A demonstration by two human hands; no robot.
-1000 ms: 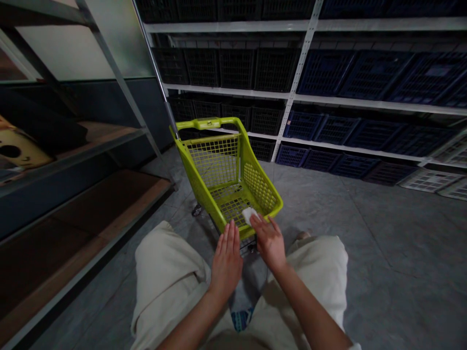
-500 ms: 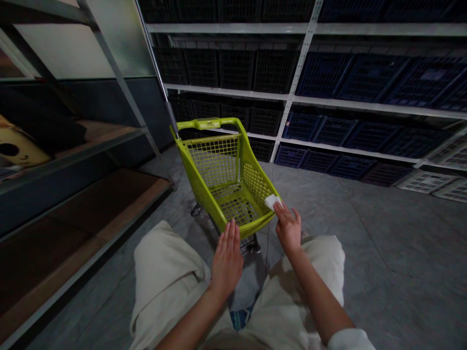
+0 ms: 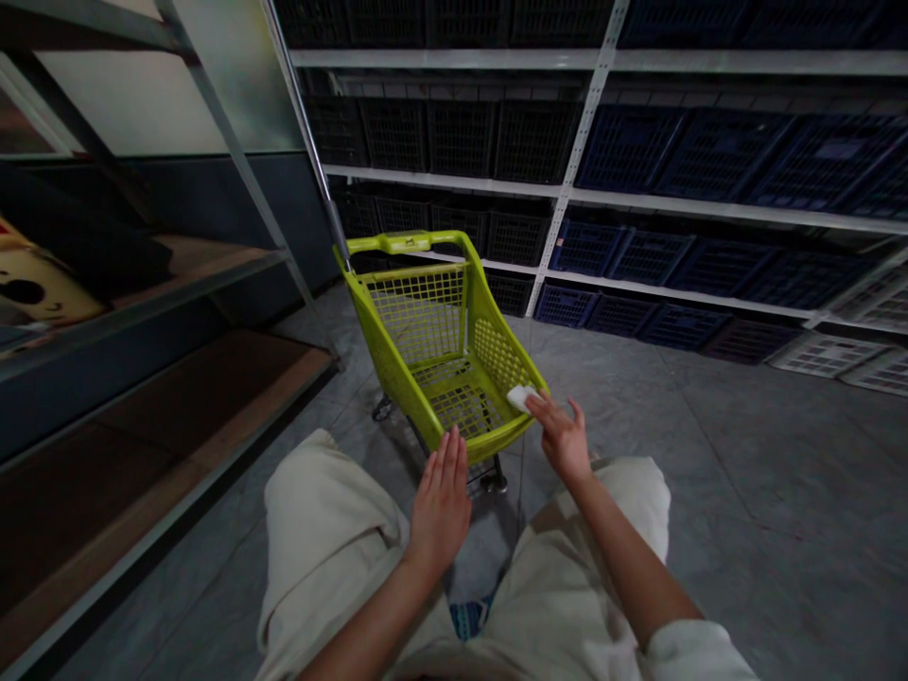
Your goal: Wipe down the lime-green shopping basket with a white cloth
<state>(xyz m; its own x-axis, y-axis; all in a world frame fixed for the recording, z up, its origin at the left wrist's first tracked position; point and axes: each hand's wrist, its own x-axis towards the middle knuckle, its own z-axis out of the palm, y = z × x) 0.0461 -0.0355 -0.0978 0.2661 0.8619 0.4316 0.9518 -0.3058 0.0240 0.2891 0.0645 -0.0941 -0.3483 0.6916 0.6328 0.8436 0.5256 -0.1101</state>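
From the head view, a lime-green mesh shopping cart (image 3: 418, 322) stands ahead of the person; a small white block (image 3: 521, 398) now sits at the cart's near right rim, having shifted along from nearer the rim's middle; the right hand (image 3: 560, 440) has just eased open, its fingers (image 3: 573, 416) spread, their tips just beside the block, gripping nothing; the left hand (image 3: 441, 506) is open and flat, fingers together, holding nothing, at the cart's near rim; behind the cart, white metal shelving (image 3: 578, 189) carries black and navy plastic crates (image 3: 461, 137); left of the cart stands a rack with a wooden shelf (image 3: 177, 416); a grey floor (image 3: 709, 454) lies under the cart.
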